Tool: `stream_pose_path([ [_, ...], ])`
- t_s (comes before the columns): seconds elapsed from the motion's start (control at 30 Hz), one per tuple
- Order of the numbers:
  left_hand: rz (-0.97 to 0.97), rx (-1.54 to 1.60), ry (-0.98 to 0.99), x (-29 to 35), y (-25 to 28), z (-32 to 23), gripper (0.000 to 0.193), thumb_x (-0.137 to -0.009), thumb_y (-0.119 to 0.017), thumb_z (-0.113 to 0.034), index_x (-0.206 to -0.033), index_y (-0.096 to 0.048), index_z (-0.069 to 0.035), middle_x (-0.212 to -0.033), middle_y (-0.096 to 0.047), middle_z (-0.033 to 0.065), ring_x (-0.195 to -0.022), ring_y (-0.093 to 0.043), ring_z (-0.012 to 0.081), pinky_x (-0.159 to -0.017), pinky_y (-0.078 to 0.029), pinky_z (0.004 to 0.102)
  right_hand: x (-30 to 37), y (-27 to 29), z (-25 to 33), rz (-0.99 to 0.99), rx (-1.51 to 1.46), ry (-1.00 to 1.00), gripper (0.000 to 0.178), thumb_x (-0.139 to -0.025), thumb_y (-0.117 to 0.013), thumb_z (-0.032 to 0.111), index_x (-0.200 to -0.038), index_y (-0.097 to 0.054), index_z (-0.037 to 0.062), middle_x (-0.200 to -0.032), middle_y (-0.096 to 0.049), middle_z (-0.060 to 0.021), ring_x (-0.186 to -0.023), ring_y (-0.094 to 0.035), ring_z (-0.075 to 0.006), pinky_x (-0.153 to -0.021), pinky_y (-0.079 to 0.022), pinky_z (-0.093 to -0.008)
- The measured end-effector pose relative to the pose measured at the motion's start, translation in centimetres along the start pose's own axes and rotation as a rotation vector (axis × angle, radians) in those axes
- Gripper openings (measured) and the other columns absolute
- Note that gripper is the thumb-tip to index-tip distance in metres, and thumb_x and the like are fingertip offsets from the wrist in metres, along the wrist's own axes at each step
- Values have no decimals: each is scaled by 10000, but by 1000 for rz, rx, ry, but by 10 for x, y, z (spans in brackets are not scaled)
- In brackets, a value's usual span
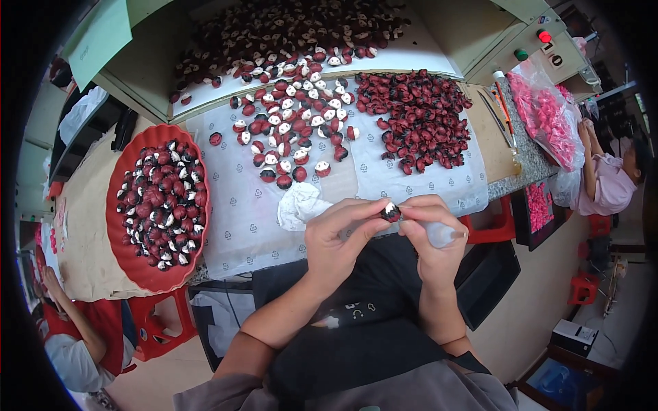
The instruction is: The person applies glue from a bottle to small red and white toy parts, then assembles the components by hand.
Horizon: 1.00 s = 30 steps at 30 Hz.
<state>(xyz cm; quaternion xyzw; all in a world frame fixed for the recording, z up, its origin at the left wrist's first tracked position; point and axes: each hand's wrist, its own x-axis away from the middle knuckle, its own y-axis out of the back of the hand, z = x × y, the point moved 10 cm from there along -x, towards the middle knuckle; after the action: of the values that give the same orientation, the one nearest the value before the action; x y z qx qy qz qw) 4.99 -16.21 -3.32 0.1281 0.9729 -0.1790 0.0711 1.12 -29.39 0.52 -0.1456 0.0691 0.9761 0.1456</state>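
Note:
Between my two hands, over the table's near edge, is a small doll-head piece [391, 212] in black, dark red and white. My left hand [336, 236] pinches it between thumb and fingers. My right hand [435, 240] is closed around a translucent squeeze bottle [441, 235] with a narrow tip pointing right, while its thumb and fingertip also meet the piece. Beside my left hand lies a crumpled white cloth [299, 205]. Beyond my hands spread many similar red-and-white heads [295, 130], and right of them a heap of dark red and black shell-like parts [418, 123].
A red scalloped tray [118, 226] full of heads stands at the left. At the back, more heads [274, 34] fill an open cabinet. Tools [504, 113] and a bag of pink parts [545, 113] lie at right. One person [610, 178] sits right, another [82, 335] left.

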Motion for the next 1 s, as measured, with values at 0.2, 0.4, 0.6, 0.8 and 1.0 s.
stream_pose_path([
  [0.2, 66, -423, -250, -2, -7, -26, 218, -661, -628, 37, -878, -615, 20, -812, -608, 105, -705, -569, 142, -615, -438, 219, 2, -1, -25, 14, -222, -212, 94, -680, -613, -55, -766, -596, -20, -783, -582, -95, -729, -544, -132, -659, -426, -227],
  [0.4, 79, -532, -460, 3, -12, -36, 240, -634, -648, -1, -871, -613, 7, -763, -611, 90, -676, -574, 194, -606, -438, 259, 1, 1, -24, 19, -97, -188, 92, -670, -617, -59, -751, -593, -23, -743, -586, -97, -704, -553, -141, -649, -431, -228],
  [0.6, 160, 304, 70, 4, -25, 5, 279, -716, -599, 20, -979, -506, 5, -1015, -510, 98, -936, -504, 148, -824, -404, 267, 20, 2, 42, -160, 395, 442, 165, -648, -660, 0, -796, -588, -1, -744, -590, -117, -686, -567, -182, -570, -459, -248],
  [0.8, 164, 452, 439, 16, -30, 33, 242, -741, -554, 60, -968, -483, 21, -984, -542, 120, -952, -525, 170, -829, -416, 277, 16, 5, 26, -15, 469, 291, 288, -608, -708, 70, -873, -602, 30, -851, -505, -91, -626, -500, -135, -524, -418, -214],
  [1.0, 197, 334, 302, 16, -28, 21, 215, -755, -540, 53, -963, -488, 37, -975, -546, 126, -943, -529, 175, -842, -412, 287, 18, 2, 26, 35, 474, 325, 235, -651, -696, 147, -825, -601, 20, -782, -481, -68, -559, -469, -101, -495, -384, -196],
])
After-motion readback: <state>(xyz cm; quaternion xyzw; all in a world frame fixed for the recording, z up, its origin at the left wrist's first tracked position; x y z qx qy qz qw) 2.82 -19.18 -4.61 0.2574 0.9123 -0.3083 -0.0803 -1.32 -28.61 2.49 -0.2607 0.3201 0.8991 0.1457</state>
